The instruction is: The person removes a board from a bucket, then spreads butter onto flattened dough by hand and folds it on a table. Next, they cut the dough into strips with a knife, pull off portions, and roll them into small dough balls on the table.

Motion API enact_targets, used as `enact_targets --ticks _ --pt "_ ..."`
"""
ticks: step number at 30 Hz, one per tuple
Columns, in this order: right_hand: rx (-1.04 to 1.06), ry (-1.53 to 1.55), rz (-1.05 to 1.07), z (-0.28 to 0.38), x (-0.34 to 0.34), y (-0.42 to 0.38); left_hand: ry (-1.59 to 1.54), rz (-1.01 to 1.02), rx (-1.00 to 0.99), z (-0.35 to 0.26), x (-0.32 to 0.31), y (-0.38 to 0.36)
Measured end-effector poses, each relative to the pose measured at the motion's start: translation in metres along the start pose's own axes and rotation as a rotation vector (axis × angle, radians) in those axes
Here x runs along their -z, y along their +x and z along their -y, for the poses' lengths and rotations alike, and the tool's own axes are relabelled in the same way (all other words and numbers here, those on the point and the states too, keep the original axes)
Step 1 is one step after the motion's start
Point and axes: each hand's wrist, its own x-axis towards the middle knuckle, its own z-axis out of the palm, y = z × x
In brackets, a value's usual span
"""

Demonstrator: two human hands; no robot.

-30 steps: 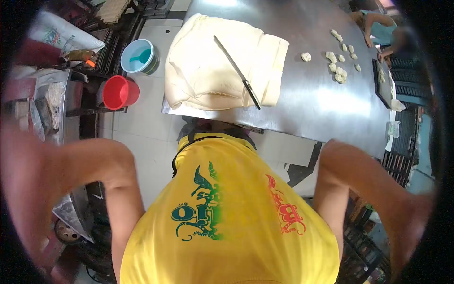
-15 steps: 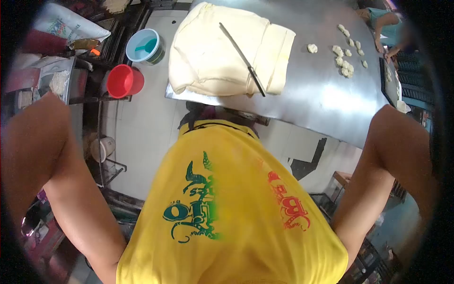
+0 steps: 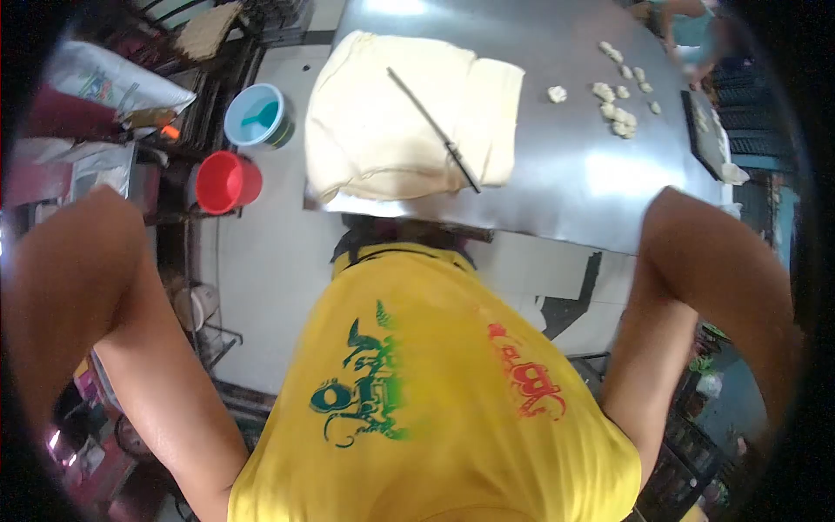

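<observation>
Both my arms are bent with the elbows out to the sides and the forearms rising toward the camera; neither my left hand nor my right hand shows. In front of me a large slab of pale dough [image 3: 383, 113] lies on a metal table [image 3: 557, 183]. A long dark knife [image 3: 430, 126] rests diagonally across the dough, its handle end near the front edge. A strip at the dough's right side [image 3: 491, 122] is marked off by a line. Several small dough pieces [image 3: 622, 122] lie farther right on the table.
Left of the table are a white bucket [image 3: 248, 130] with a teal item inside and a red container [image 3: 228, 183]. A dark tray [image 3: 703, 135] is at the table's right edge, near another person's arm [image 3: 670, 26]. A white sack [image 3: 113, 78] lies at upper left.
The view has shifted, so the table's contents appear slightly lower and farther left. My right elbow has moved inward in the view. The knife and dough keep their places on the table.
</observation>
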Motion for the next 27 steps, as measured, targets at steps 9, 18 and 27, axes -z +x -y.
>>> enact_targets --ticks 9,18,27 --pt "-0.773 0.409 -1.002 -0.205 -0.210 0.073 -0.184 -0.780 0.069 0.029 -0.023 -0.070" --pt "-1.017 0.467 -0.872 -0.192 -0.302 0.095 -0.654 -0.670 -0.145 -0.014 -0.094 -0.059" --pt "-1.021 0.352 -0.931 -0.195 -0.309 0.100 -0.894 -0.522 -0.374 -0.030 -0.110 -0.041"
